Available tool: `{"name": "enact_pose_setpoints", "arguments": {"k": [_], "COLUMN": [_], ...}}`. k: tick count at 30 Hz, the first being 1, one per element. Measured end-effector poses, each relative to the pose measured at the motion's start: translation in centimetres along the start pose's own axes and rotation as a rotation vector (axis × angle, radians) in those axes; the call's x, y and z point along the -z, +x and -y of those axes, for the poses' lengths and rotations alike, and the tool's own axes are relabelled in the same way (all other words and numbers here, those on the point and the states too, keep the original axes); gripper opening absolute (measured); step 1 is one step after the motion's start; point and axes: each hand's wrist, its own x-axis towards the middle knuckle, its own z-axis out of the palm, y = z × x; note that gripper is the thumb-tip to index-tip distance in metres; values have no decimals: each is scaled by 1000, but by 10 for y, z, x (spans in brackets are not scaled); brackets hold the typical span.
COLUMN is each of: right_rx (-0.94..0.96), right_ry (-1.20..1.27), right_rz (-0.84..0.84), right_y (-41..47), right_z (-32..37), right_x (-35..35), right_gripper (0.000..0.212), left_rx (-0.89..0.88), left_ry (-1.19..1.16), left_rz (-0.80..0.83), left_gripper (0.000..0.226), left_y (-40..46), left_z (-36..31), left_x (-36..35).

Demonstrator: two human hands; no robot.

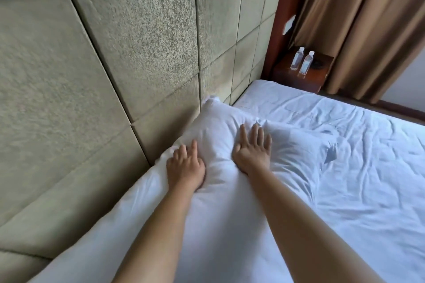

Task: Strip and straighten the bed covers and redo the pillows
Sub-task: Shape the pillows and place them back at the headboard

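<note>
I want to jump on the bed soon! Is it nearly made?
Not yet. Done: the bed is stripped to its white sheet. In hand: both hands, left hand and right hand, press the pillow by the headboard. Left: the sheet is wrinkled, and no cover is on.

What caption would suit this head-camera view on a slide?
Both hands, left and right, press a white pillow against the padded headboard.

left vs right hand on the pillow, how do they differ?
The left hand sits nearer the headboard, fingers bent and slightly spread; the right hand lies farther along the pillow, flat, fingers straight. The left hand sinks in at its heel; the right hand presses palm-down. Both touch the same white pillow.
</note>
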Motion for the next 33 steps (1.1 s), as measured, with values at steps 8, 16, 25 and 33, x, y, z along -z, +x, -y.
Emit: {"name": "enact_pose_setpoints", "arguments": {"k": [8,16,25,33], "right_rx": [107,343,483,-434], "right_ry": [52,50,188,1270], "right_rz": [159,189,410,760], "right_y": [-53,-198,-389,-436], "right_z": [-18,-39,-103,-93], "right_x": [10,-3,-54,-58], "right_gripper": [60,64,69,81], "left_rx": [-39,-114,-54,537], "left_ry": [-2,212,367,-583], "left_rz": [163,72,11,-157], "left_gripper": [53,53,56,98], "left_y": [-45,-185,-371,-459], "left_z": [-13,3,24,31], "left_x": [15,0,-58,-84]}}
